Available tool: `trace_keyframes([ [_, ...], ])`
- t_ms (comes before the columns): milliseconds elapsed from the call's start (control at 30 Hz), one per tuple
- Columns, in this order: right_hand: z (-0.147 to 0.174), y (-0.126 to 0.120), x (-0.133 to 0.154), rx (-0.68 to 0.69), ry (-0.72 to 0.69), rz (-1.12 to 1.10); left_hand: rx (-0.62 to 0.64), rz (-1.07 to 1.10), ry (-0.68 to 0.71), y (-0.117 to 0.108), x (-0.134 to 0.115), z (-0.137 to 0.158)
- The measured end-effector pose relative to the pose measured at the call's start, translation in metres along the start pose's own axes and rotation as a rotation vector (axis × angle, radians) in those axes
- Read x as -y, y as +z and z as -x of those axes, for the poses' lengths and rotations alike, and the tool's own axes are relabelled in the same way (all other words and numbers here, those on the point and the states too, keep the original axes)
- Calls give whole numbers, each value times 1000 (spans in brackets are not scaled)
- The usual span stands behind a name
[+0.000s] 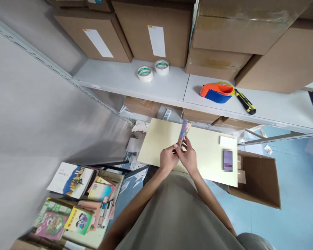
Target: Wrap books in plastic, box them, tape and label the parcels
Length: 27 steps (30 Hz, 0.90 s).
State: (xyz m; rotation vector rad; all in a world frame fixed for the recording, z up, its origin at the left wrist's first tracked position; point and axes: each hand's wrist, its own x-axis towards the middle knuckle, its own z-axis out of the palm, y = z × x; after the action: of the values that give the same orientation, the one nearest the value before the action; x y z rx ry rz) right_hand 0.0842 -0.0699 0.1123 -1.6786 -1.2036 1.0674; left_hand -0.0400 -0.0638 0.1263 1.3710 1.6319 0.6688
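A slim colourful packet point(182, 132), blue and red with a shiny, clear-looking edge, is held upright above the pale yellow tabletop point(156, 139). My left hand point(168, 159) is closed at its lower end, the fingers curled in. From the other side, my right hand point(189, 159) grips the packet between thumb and fingers. The two hands touch or nearly touch each other. What exactly the packet contains cannot be made out.
A white box point(227, 141) and a pixelated purple rectangle point(227, 160) lie at the table's right. Above, a shelf point(172, 82) carries tape rolls point(145, 74), a tape dispenser point(217, 93), a utility knife point(245, 101) and cartons. Books point(71, 180) are piled left; an open carton point(262, 178) stands right.
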Motion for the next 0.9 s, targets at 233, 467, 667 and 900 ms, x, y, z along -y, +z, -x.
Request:
trace_keyframes([
  [233, -34, -26, -19, -34, 66, -353, 97, 126, 118, -11, 4, -4],
  [467, -30, -60, -8, 296, 164, -647, 222, 656, -124, -62, 30, -34],
  [667, -24, -58, -4, 320, 132, -632, 201, 697, -140, -75, 24, -18],
  [900, -26, -49, -8, 323, 45, -581, 102, 575, 8, -83, 11, 2],
])
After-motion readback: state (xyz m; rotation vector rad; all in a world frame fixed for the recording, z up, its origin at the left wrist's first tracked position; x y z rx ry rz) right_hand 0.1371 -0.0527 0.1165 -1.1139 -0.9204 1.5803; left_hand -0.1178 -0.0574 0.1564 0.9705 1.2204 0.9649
